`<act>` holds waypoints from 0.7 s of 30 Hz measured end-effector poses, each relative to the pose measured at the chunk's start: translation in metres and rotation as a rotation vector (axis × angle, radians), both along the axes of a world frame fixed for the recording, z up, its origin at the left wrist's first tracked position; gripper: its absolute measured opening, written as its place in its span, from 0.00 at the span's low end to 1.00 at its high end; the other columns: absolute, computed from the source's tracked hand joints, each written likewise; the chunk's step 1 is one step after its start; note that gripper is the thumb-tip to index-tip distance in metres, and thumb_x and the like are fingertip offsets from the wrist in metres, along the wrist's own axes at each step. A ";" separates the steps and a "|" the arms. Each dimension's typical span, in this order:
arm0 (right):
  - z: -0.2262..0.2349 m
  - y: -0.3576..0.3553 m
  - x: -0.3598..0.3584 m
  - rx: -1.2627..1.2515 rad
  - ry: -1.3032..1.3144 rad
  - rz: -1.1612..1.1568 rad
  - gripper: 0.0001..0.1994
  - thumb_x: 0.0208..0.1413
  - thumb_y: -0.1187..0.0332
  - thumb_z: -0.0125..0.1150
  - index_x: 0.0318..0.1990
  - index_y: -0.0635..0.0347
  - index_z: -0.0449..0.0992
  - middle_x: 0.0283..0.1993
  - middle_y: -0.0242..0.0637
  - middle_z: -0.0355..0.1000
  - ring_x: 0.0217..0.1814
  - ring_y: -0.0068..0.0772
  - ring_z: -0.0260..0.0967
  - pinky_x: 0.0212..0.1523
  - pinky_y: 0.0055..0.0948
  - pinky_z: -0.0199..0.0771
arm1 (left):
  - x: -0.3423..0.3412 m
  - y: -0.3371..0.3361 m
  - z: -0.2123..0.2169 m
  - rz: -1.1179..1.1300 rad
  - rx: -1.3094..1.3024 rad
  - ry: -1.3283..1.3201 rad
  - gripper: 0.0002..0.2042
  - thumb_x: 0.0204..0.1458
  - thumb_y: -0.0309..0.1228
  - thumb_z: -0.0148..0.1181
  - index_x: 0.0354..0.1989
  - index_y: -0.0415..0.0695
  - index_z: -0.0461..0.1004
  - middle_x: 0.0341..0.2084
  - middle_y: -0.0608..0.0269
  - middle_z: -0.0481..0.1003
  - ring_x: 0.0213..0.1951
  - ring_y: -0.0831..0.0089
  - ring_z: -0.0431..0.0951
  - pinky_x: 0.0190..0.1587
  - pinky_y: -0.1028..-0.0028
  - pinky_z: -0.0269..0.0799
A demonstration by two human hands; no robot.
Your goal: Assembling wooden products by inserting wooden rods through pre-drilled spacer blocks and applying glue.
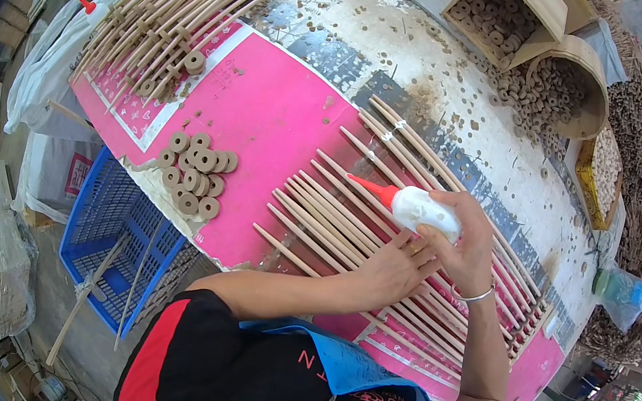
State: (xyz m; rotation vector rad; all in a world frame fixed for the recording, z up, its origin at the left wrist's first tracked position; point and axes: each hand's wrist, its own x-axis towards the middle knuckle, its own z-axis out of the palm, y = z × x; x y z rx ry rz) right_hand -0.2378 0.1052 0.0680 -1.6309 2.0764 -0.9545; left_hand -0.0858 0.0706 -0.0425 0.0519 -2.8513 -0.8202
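Observation:
My right hand (466, 243) is closed around a white squeeze bottle (420, 212), held on its side. The bottle's red pointed nozzle (372, 188) faces left, above the sticks. Just below the bottle, my left hand (397, 272) lies across a row of thin wooden sticks (327, 216) with its fingers stretched out. The sticks fan out side by side over a pink sheet (276, 111), and their right ends meet small wooden pieces (526, 331). Left of the sticks sits a small cluster of wooden rings (196, 174) with centre holes.
Many wooden rods with rings on them (173, 21) lie at the far left. Two wooden containers, a box (547, 23) and a round tub (594, 96), hold loose rings at the back right. A yellow tray (600, 180) stands nearby. A blue basket (113, 228) is below the table's left edge.

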 end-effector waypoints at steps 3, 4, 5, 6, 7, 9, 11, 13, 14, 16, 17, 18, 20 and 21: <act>-0.004 0.001 0.002 0.007 0.003 0.003 0.23 0.49 0.67 0.79 0.54 0.58 0.81 0.49 0.42 0.81 0.51 0.48 0.79 0.51 0.40 0.78 | 0.014 0.005 -0.002 0.032 -0.041 0.059 0.34 0.66 0.53 0.59 0.75 0.44 0.68 0.72 0.51 0.67 0.78 0.50 0.58 0.79 0.42 0.50; -0.006 0.001 0.003 0.003 0.001 -0.001 0.23 0.49 0.67 0.79 0.54 0.58 0.81 0.49 0.42 0.81 0.51 0.48 0.80 0.51 0.40 0.78 | 0.018 0.008 -0.003 0.049 -0.063 0.076 0.35 0.67 0.54 0.58 0.76 0.44 0.68 0.72 0.51 0.66 0.78 0.49 0.57 0.79 0.41 0.49; -0.007 0.000 0.003 -0.001 -0.002 -0.004 0.23 0.49 0.67 0.79 0.54 0.58 0.81 0.49 0.42 0.81 0.51 0.48 0.80 0.51 0.40 0.78 | 0.020 0.009 -0.006 0.043 -0.074 0.048 0.35 0.67 0.54 0.58 0.77 0.45 0.67 0.73 0.51 0.66 0.79 0.49 0.56 0.80 0.41 0.48; -0.008 0.000 0.004 0.005 -0.010 -0.007 0.23 0.50 0.67 0.79 0.54 0.58 0.81 0.49 0.42 0.81 0.51 0.48 0.80 0.51 0.40 0.78 | 0.021 0.010 -0.008 0.069 -0.088 0.097 0.35 0.67 0.54 0.58 0.77 0.46 0.67 0.73 0.51 0.66 0.79 0.49 0.56 0.80 0.40 0.46; -0.010 0.000 0.003 0.011 -0.018 -0.011 0.23 0.50 0.67 0.79 0.54 0.58 0.81 0.49 0.42 0.81 0.51 0.48 0.80 0.51 0.40 0.78 | 0.021 0.011 -0.011 0.071 -0.089 0.103 0.35 0.67 0.54 0.57 0.76 0.46 0.67 0.73 0.51 0.66 0.79 0.49 0.56 0.81 0.40 0.45; -0.012 0.001 0.003 0.017 -0.021 -0.018 0.23 0.50 0.67 0.79 0.54 0.57 0.81 0.49 0.42 0.81 0.51 0.47 0.80 0.51 0.39 0.78 | 0.022 0.013 -0.014 0.072 -0.089 0.114 0.34 0.67 0.54 0.57 0.76 0.46 0.68 0.73 0.51 0.66 0.79 0.49 0.56 0.81 0.39 0.44; -0.013 0.003 0.003 0.014 -0.022 -0.023 0.23 0.50 0.67 0.79 0.54 0.57 0.81 0.49 0.42 0.81 0.51 0.47 0.80 0.52 0.39 0.78 | 0.022 0.013 -0.015 0.064 -0.088 0.104 0.34 0.67 0.54 0.58 0.76 0.46 0.68 0.73 0.51 0.66 0.79 0.49 0.56 0.81 0.39 0.44; -0.013 0.008 0.003 0.015 -0.002 -0.039 0.23 0.50 0.67 0.80 0.54 0.58 0.81 0.49 0.42 0.81 0.51 0.47 0.80 0.52 0.39 0.78 | 0.022 0.012 -0.014 0.069 -0.071 0.119 0.33 0.67 0.53 0.58 0.75 0.46 0.69 0.72 0.51 0.66 0.79 0.50 0.57 0.81 0.39 0.43; -0.012 0.010 0.003 0.021 -0.005 -0.053 0.23 0.50 0.67 0.80 0.54 0.59 0.81 0.49 0.43 0.81 0.51 0.47 0.80 0.52 0.39 0.78 | 0.022 0.011 -0.013 0.059 -0.062 0.099 0.33 0.67 0.53 0.58 0.75 0.46 0.69 0.72 0.51 0.66 0.78 0.50 0.57 0.81 0.39 0.43; -0.011 0.014 0.004 0.000 -0.032 -0.053 0.23 0.49 0.67 0.80 0.54 0.59 0.81 0.49 0.43 0.81 0.51 0.47 0.79 0.52 0.39 0.78 | 0.022 0.010 -0.011 0.071 -0.078 0.134 0.32 0.67 0.52 0.57 0.74 0.45 0.70 0.72 0.51 0.67 0.78 0.51 0.58 0.81 0.39 0.45; -0.011 0.016 0.004 -0.007 -0.048 -0.057 0.23 0.49 0.68 0.80 0.54 0.60 0.81 0.49 0.43 0.81 0.51 0.47 0.79 0.53 0.39 0.78 | 0.022 0.010 -0.010 0.079 -0.093 0.152 0.32 0.68 0.52 0.57 0.74 0.45 0.70 0.71 0.51 0.67 0.78 0.51 0.59 0.80 0.40 0.46; -0.011 0.017 0.005 -0.008 -0.051 -0.057 0.23 0.49 0.68 0.80 0.54 0.60 0.81 0.49 0.44 0.81 0.51 0.47 0.79 0.53 0.39 0.78 | 0.022 0.009 -0.010 0.071 -0.090 0.143 0.31 0.68 0.52 0.57 0.73 0.45 0.71 0.71 0.51 0.67 0.77 0.51 0.59 0.80 0.40 0.47; -0.012 0.018 0.008 -0.007 -0.067 -0.062 0.24 0.49 0.68 0.80 0.54 0.61 0.81 0.49 0.44 0.81 0.51 0.47 0.79 0.53 0.40 0.77 | 0.023 0.009 -0.010 0.068 -0.102 0.140 0.31 0.68 0.51 0.57 0.72 0.44 0.72 0.71 0.51 0.68 0.76 0.51 0.60 0.78 0.41 0.50; -0.013 0.018 0.009 -0.012 -0.051 -0.047 0.24 0.49 0.68 0.80 0.54 0.60 0.81 0.48 0.44 0.81 0.51 0.47 0.79 0.53 0.40 0.77 | 0.022 0.009 -0.010 0.075 -0.097 0.156 0.28 0.68 0.50 0.57 0.69 0.44 0.73 0.69 0.52 0.69 0.75 0.50 0.61 0.77 0.41 0.51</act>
